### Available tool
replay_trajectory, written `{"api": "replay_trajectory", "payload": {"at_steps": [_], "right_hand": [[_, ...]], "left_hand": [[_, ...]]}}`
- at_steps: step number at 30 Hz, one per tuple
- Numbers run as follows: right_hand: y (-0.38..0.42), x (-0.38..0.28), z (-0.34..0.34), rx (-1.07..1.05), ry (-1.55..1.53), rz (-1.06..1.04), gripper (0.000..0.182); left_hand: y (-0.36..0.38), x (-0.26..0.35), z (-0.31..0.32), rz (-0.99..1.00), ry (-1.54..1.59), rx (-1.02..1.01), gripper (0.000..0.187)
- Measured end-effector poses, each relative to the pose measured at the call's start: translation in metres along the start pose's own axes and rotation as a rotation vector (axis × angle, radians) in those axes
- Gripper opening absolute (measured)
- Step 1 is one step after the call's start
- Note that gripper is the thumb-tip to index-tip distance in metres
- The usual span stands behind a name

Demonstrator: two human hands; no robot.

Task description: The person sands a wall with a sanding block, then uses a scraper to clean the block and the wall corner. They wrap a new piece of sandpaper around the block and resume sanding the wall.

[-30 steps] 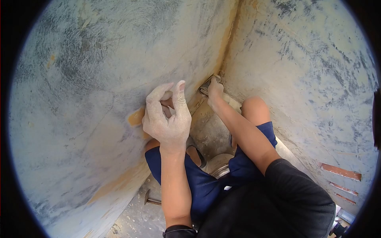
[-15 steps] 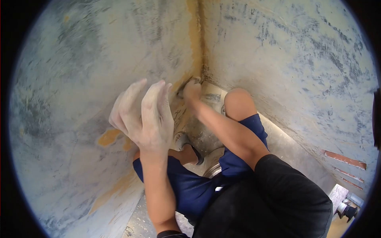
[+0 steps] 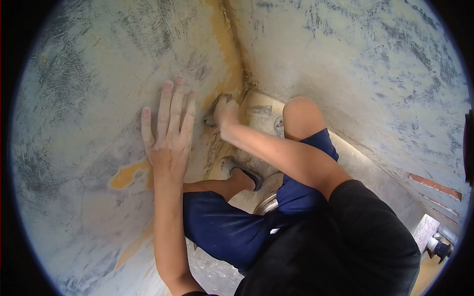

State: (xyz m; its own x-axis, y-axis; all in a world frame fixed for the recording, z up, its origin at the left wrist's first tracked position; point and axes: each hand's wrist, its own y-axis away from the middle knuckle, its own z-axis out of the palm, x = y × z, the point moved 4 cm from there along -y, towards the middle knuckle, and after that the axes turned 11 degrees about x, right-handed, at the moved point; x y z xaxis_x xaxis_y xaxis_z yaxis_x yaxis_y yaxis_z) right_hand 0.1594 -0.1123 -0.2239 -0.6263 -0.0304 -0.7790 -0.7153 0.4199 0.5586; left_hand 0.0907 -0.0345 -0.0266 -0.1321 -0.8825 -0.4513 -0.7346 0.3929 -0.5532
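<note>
Flat on the left wall [image 3: 98, 123] lies my left hand [image 3: 169, 138], dusted pale, its fingers stretched out and holding nothing. Near the lower end of the corner seam [image 3: 238, 44], my right hand [image 3: 227, 112] is closed around a dark, thin piece of sandpaper [image 3: 211, 118]. It presses the sandpaper to the left wall beside a yellow-brown strip of filler [image 3: 224, 42]. Most of the sandpaper is hidden behind the fingers. Both walls are patchy grey and white with dark scuffs.
My knees in blue shorts [image 3: 222, 222] are bent close between the walls. A round metal ring [image 3: 266, 204] sits on the dusty floor between my legs. The right wall [image 3: 345, 74] has reddish slots [image 3: 434, 186] low down. A black-and-metal fitting [image 3: 438, 248] is at lower right.
My left hand has gone from raised with curled fingers to flat on the left wall. My right hand has slid left, away from the corner, with the sandpaper.
</note>
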Motion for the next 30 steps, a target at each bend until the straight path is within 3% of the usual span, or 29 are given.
{"api": "replay_trajectory", "payload": {"at_steps": [1, 3, 4, 7, 9, 10, 11, 13, 15, 17, 18, 21, 22, 23, 25, 27, 30], "right_hand": [[-0.033, 0.002, 0.001, 0.003, 0.004, -0.004, 0.049], [-0.089, 0.015, 0.017, -0.041, -0.414, 0.368, 0.049], [-0.092, 0.015, 0.026, -0.049, -0.422, 0.360, 0.049], [-0.066, 0.043, 0.030, 0.034, -0.338, 0.271, 0.050], [-0.014, 0.017, 0.017, 0.177, 0.088, -0.108, 0.052], [-0.009, -0.003, -0.003, 0.022, -0.058, -0.080, 0.050], [-0.027, -0.008, -0.003, 0.019, -0.053, -0.085, 0.050], [-0.061, -0.009, 0.005, 0.057, -0.209, 0.395, 0.047], [-0.043, -0.008, 0.006, 0.100, -0.338, 0.343, 0.045], [-0.010, -0.011, 0.000, 0.099, -0.209, -0.023, 0.047], [-0.004, -0.003, 0.005, 0.064, -0.096, -0.066, 0.047], [-0.041, -0.011, -0.004, 0.049, -0.126, -0.033, 0.045], [-0.052, -0.023, -0.007, 0.032, -0.191, 0.160, 0.044], [-0.051, -0.024, -0.008, 0.030, -0.202, 0.150, 0.044], [-0.060, -0.005, 0.004, -0.034, -0.366, 0.109, 0.043], [-0.028, 0.009, 0.014, 0.146, -0.217, -0.266, 0.040], [-0.022, -0.001, 0.002, 0.025, -0.080, -0.237, 0.041]], "left_hand": [[-0.002, 0.000, -0.001, -0.025, -0.017, 0.025, 0.040], [0.001, -0.001, -0.004, -0.038, -0.039, 0.047, 0.041], [0.002, -0.003, 0.000, -0.044, -0.024, 0.051, 0.043], [0.008, -0.001, 0.003, -0.075, 0.015, 0.043, 0.046], [0.000, -0.001, 0.006, -0.083, 0.031, 0.076, 0.047], [-0.002, 0.000, 0.006, -0.096, 0.018, 0.074, 0.047], [-0.003, 0.000, 0.005, -0.110, 0.002, 0.072, 0.048], [-0.001, 0.000, 0.005, -0.086, -0.042, 0.032, 0.049], [-0.005, -0.001, 0.007, -0.074, -0.098, 0.008, 0.051], [-0.006, 0.003, 0.009, -0.100, -0.181, -0.053, 0.059], [-0.007, 0.005, 0.010, -0.095, -0.178, -0.053, 0.059], [-0.005, 0.009, 0.014, -0.084, -0.295, -0.089, 0.067], [-0.003, 0.010, 0.013, -0.107, -0.239, -0.107, 0.069], [-0.005, 0.008, 0.014, -0.139, -0.194, -0.111, 0.071], [-0.006, 0.007, 0.018, -0.171, -0.180, -0.099, 0.072], [-0.005, 0.010, 0.021, -0.172, -0.143, -0.108, 0.074], [-0.007, 0.013, 0.023, -0.173, -0.174, -0.138, 0.075]]}}
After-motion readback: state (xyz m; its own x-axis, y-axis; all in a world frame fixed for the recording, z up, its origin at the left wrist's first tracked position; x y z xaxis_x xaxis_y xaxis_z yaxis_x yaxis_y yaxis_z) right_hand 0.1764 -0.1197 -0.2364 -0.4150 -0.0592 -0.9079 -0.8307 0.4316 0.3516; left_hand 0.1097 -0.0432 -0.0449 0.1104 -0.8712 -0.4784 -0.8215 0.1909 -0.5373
